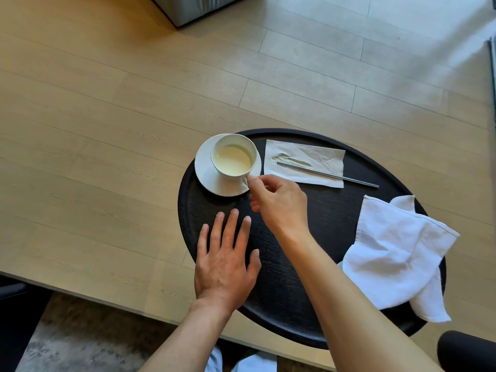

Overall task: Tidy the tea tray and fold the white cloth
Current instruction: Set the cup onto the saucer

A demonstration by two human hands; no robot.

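Observation:
A round black tray [332, 210] lies on a pale wooden table. At its far left a white cup [233, 158] of pale tea stands on a white saucer [212, 181]. My right hand [276, 201] pinches the cup's handle. My left hand [226, 261] rests flat, fingers spread, on the tray's near left edge. A paper napkin [303, 162] lies at the back with a thin metal stick [330, 174] across it. The crumpled white cloth [394, 253] lies over the tray's right rim.
The wooden table [94, 162] stretches far to the left and back. A grey block [193, 8] stands at its far edge. The table's near edge runs just below the tray, which overhangs it. A dark chair arm [467, 350] shows at bottom right.

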